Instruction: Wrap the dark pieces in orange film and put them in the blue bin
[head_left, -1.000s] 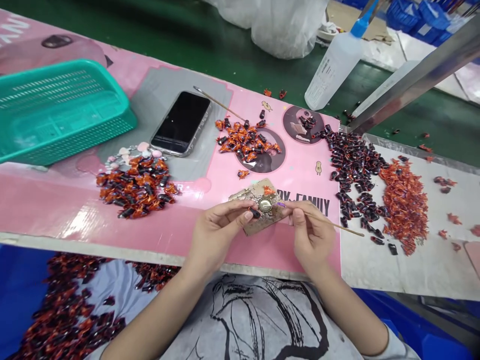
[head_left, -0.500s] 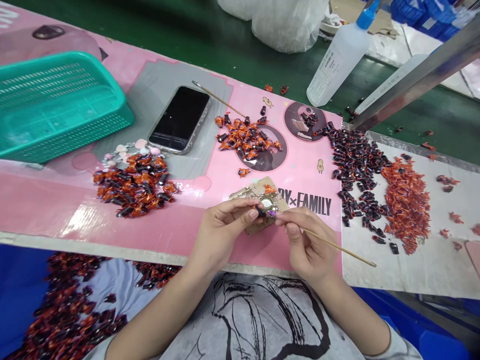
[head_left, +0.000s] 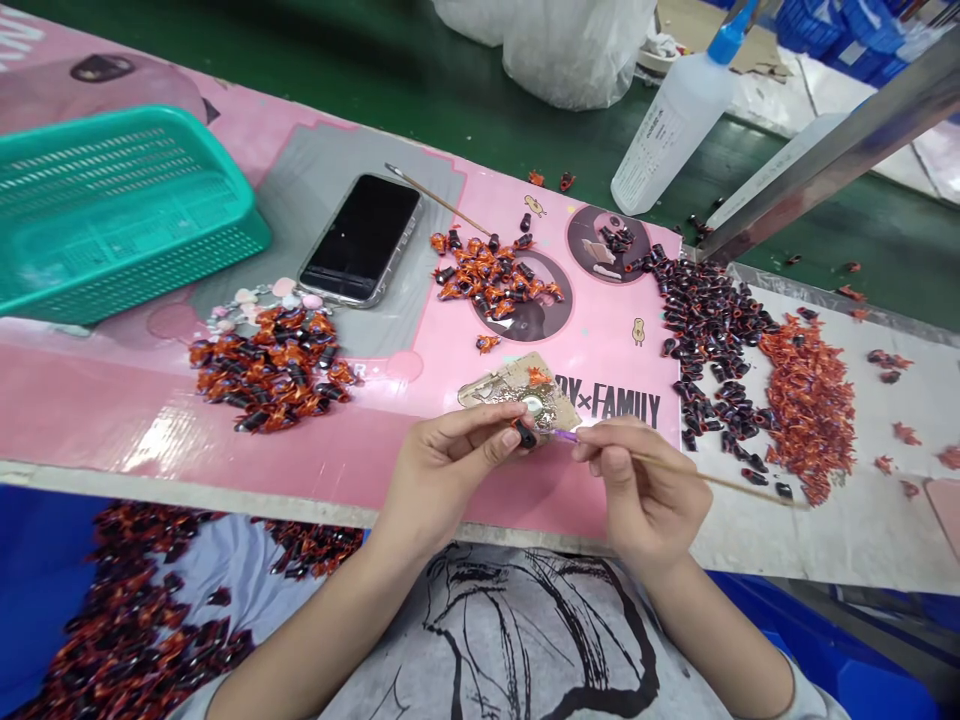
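Observation:
Between thumb and fingers, my left hand (head_left: 457, 465) pinches a small black-and-orange plastic piece (head_left: 523, 433). My right hand (head_left: 649, 490) is closed round a thin wooden stick (head_left: 712, 480) with a purple end (head_left: 564, 435). That end points left at the piece, a short way from it. Under and behind my fingers lies a piece of brown cardboard (head_left: 495, 382), smeared with something shiny, bearing a small round white spot (head_left: 533, 404) and an orange part (head_left: 538, 376).
Black parts (head_left: 709, 310) and orange spiky parts (head_left: 810, 400) are heaped at the right. Joined black-and-orange pieces lie in a middle pile (head_left: 487, 275) and a left pile (head_left: 274, 370). A phone (head_left: 364, 238), teal basket (head_left: 259, 225), second stick (head_left: 435, 197), bottle (head_left: 667, 130) and metal post (head_left: 825, 150) stand about.
My right hand has moved right with the stick, drawing its purple end away from the piece. The piece in my left hand has tilted slightly.

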